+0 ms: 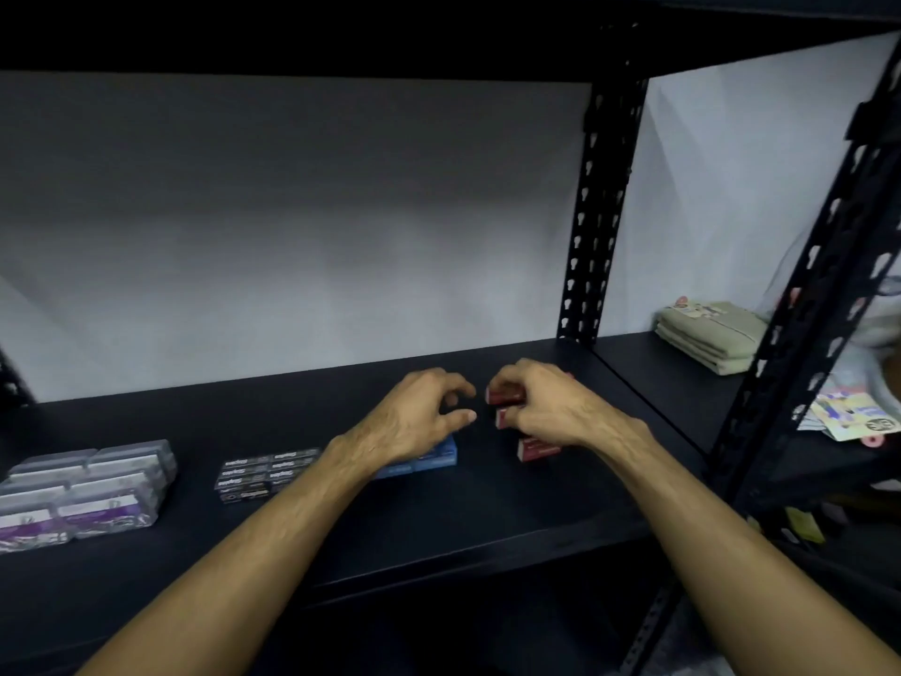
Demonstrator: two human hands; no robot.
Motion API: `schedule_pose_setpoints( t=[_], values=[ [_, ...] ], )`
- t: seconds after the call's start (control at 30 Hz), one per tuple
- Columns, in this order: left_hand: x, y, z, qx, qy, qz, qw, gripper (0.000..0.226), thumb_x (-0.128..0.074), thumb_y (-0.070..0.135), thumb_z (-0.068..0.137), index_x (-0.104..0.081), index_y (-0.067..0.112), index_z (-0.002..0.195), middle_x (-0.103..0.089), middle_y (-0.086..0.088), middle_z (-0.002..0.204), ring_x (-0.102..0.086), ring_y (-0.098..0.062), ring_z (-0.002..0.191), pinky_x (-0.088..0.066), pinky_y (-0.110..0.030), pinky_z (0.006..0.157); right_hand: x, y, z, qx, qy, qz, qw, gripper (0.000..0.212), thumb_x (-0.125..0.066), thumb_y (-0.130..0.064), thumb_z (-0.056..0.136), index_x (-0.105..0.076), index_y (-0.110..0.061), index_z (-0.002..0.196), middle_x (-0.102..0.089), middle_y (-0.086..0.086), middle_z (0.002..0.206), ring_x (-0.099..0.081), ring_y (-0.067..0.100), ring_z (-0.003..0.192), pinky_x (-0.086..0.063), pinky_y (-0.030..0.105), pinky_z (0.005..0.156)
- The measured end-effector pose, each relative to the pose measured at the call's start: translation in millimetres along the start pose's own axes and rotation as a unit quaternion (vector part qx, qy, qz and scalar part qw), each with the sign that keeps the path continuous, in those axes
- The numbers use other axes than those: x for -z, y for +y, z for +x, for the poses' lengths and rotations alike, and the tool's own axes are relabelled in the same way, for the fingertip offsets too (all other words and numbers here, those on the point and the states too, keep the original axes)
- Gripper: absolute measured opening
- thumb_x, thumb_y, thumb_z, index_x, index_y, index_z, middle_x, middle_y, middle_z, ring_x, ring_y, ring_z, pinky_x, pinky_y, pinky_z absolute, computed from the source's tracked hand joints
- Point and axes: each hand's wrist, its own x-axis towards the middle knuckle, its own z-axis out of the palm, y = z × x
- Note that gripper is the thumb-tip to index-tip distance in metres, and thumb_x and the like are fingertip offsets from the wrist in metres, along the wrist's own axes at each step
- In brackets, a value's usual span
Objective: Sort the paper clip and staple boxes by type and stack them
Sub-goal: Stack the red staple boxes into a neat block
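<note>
- A small red box (507,396) is held in the grip of the right hand (546,412), fingers curled over its top, above more red boxes (536,448) stacked on the dark shelf (487,500).
- The left hand (414,417) hovers just beside the stack with a narrow, loosely curled grip that holds nothing.
- Sorted groups are seen to the left: blue boxes (434,458) partly under the left hand, black boxes (263,473) beside them, and clear purple-labelled boxes (88,485) at the far left.
- The step in hand is judged to be setting the red box squarely on its stack.
- It is best lowered flat, edges lined up with the box below, while the stack is steadied from the side by the left hand.
- Open shelf is left in front of the stack and between it and the blue boxes.
- The metal post (599,212) stands behind and to the right, and the shelf's right edge is near, so a sideways push should be avoided.
- Folded cloths (712,334) lie well apart on the next shelf.
</note>
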Motion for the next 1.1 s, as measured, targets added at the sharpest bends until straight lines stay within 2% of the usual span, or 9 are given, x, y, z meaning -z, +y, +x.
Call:
schedule_pose_setpoints(
  t=[0.1, 0.2, 0.27, 0.37, 0.43, 0.53, 0.7, 0.93, 1.1],
  values=[
    [-16, 18, 12, -0.011, -0.009, -0.013, 1.000, 0.032, -0.066, 0.040, 0.089, -0.065, 0.025, 0.118, -0.059, 0.009, 0.095, -0.053, -0.002, 0.076, -0.044, -0.019, 0.070, 10, 17, -13, -0.013, 0.026, -0.021, 0.999, 0.035, -0.064, -0.023, 0.080, -0.064, -0.030, 0.114, -0.052, -0.010, 0.103, -0.059, 0.015, 0.097, -0.050, 0.030, 0.079],
    [-31, 33, 21, -0.024, -0.016, -0.029, 0.999, 0.031, -0.068, 0.039, 0.088, -0.067, 0.025, 0.116, -0.060, 0.011, 0.094, -0.056, -0.001, 0.076, -0.043, -0.015, 0.067, 16, 33, -27, -0.034, 0.031, -0.038, 0.998, 0.036, -0.062, -0.018, 0.081, -0.065, -0.026, 0.116, -0.053, -0.006, 0.106, -0.060, 0.018, 0.098, -0.052, 0.036, 0.083],
    [-40, 41, 27, -0.026, -0.026, -0.038, 0.999, 0.033, -0.069, 0.039, 0.087, -0.067, 0.024, 0.116, -0.064, 0.011, 0.099, -0.061, -0.002, 0.085, -0.048, -0.016, 0.073, 19, 44, -35, -0.053, 0.031, -0.053, 0.997, 0.034, -0.062, -0.017, 0.081, -0.066, -0.026, 0.115, -0.054, -0.004, 0.109, -0.060, 0.021, 0.101, -0.052, 0.040, 0.086],
    [-50, 52, 33, -0.019, -0.045, -0.037, 0.998, 0.039, -0.070, 0.039, 0.086, -0.066, 0.020, 0.120, -0.068, 0.004, 0.113, -0.064, -0.009, 0.101, -0.054, -0.029, 0.089, 18, 59, -45, -0.076, 0.025, -0.069, 0.994, 0.035, -0.065, -0.023, 0.085, -0.065, -0.029, 0.120, -0.054, -0.003, 0.117, -0.060, 0.020, 0.106, -0.051, 0.040, 0.090],
    [-56, 57, 36, -0.015, -0.060, -0.028, 0.998, 0.042, -0.070, 0.041, 0.086, -0.065, 0.019, 0.121, -0.067, 0.004, 0.115, -0.063, -0.009, 0.104, -0.054, -0.031, 0.091, 16, 68, -50, -0.085, 0.026, -0.075, 0.993, 0.036, -0.064, -0.023, 0.088, -0.064, -0.031, 0.123, -0.054, -0.003, 0.120, -0.059, 0.018, 0.107, -0.051, 0.038, 0.090],
    [-62, 62, 39, -0.003, -0.079, -0.004, 0.997, 0.042, -0.070, 0.043, 0.086, -0.064, 0.021, 0.122, -0.065, 0.005, 0.109, -0.062, -0.010, 0.098, -0.052, -0.026, 0.084, 11, 77, -54, -0.094, 0.020, -0.090, 0.991, 0.037, -0.059, -0.018, 0.090, -0.061, -0.029, 0.126, -0.053, -0.002, 0.121, -0.058, 0.020, 0.108, -0.049, 0.036, 0.087],
    [-72, 64, 40, 0.015, -0.084, 0.021, 0.996, 0.033, -0.070, 0.036, 0.088, -0.066, 0.020, 0.116, -0.062, 0.008, 0.099, -0.058, -0.010, 0.087, -0.047, -0.025, 0.076, 6, 83, -52, -0.091, 0.022, -0.060, 0.994, 0.037, -0.056, -0.011, 0.092, -0.062, -0.022, 0.126, -0.059, 0.001, 0.126, -0.058, 0.020, 0.111, -0.048, 0.035, 0.095],
    [-75, 57, 37, 0.040, -0.082, 0.028, 0.995, 0.014, -0.069, 0.028, 0.088, -0.068, 0.021, 0.100, -0.066, 0.005, 0.090, -0.064, -0.013, 0.081, -0.054, -0.031, 0.074, -1, 80, -48, -0.071, 0.028, -0.029, 0.997, 0.031, -0.056, -0.012, 0.094, -0.065, -0.023, 0.121, -0.065, -0.004, 0.119, -0.062, 0.015, 0.104, -0.048, 0.026, 0.086],
    [-73, 52, 34, 0.041, -0.072, 0.037, 0.996, 0.013, -0.069, 0.025, 0.087, -0.069, 0.020, 0.099, -0.065, 0.006, 0.089, -0.062, -0.012, 0.080, -0.048, -0.025, 0.068, -10, 72, -44, -0.044, 0.021, -0.021, 0.999, 0.029, -0.056, -0.012, 0.094, -0.067, -0.024, 0.118, -0.067, -0.004, 0.114, -0.063, 0.014, 0.100, -0.046, 0.025, 0.080]
  ],
)
